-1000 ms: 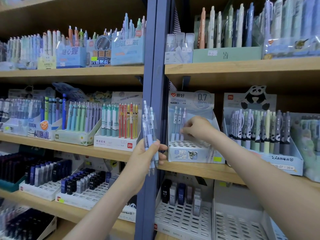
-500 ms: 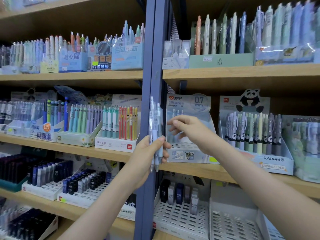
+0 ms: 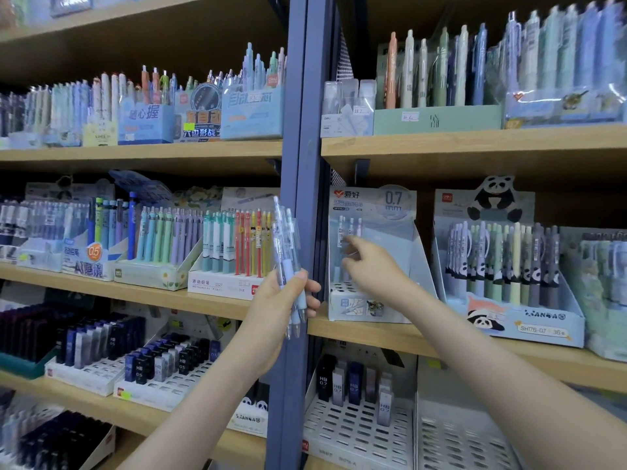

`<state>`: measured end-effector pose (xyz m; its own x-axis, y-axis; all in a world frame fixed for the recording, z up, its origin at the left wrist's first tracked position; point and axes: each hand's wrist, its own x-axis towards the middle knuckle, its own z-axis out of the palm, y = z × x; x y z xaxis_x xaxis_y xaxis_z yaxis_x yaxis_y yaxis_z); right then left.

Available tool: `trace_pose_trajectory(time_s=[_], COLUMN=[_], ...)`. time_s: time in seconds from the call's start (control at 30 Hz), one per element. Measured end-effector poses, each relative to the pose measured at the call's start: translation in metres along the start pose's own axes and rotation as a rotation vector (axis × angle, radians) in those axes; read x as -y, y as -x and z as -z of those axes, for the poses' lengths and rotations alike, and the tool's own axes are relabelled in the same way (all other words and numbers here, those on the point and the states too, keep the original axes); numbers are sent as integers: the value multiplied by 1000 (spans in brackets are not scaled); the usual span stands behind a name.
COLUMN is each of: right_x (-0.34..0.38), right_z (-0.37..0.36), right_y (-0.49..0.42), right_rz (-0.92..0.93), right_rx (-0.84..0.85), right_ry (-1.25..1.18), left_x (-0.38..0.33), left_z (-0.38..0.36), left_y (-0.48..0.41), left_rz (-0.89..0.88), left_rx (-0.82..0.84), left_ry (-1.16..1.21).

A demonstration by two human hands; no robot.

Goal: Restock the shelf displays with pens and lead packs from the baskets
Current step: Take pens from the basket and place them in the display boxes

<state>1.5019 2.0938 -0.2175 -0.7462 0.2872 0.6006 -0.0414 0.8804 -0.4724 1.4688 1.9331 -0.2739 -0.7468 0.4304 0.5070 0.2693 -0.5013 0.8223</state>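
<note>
Two hands are showing, a left hand (image 3: 281,300) and a right hand (image 3: 369,266), and the left one is gripping what is looking like three clear pens with pale blue grips (image 3: 287,266), though blur is making that count unsure. Three more clear pens (image 3: 350,228) are standing in one pale blue cardboard 0.7 mm display box (image 3: 397,239), and one panda-topped blue display box (image 3: 529,320) is sitting beside it. Five HB 0.7 lead packs (image 3: 354,381), one black, one blue and three grey, are standing in one white perforated plastic tray (image 3: 356,435).

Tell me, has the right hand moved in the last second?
Yes. Against the 0.7 pen box, the right hand swung left to its left edge, then back right, before its standing pens.
</note>
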Motion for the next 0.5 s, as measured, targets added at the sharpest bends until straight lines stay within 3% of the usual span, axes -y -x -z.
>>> trace_pose_trajectory(time_s=[0.17, 0.5], right_x=[7, 21], right_z=[15, 20], right_y=[-25, -40], right_rz=[-23, -77], right_rx=[-196, -148], right_ry=[194, 148], left_x=[2, 7], left_z=[6, 20], left_y=[-1, -3], left_rz=[-12, -8], left_rx=[6, -1], left_ry=[-12, -19])
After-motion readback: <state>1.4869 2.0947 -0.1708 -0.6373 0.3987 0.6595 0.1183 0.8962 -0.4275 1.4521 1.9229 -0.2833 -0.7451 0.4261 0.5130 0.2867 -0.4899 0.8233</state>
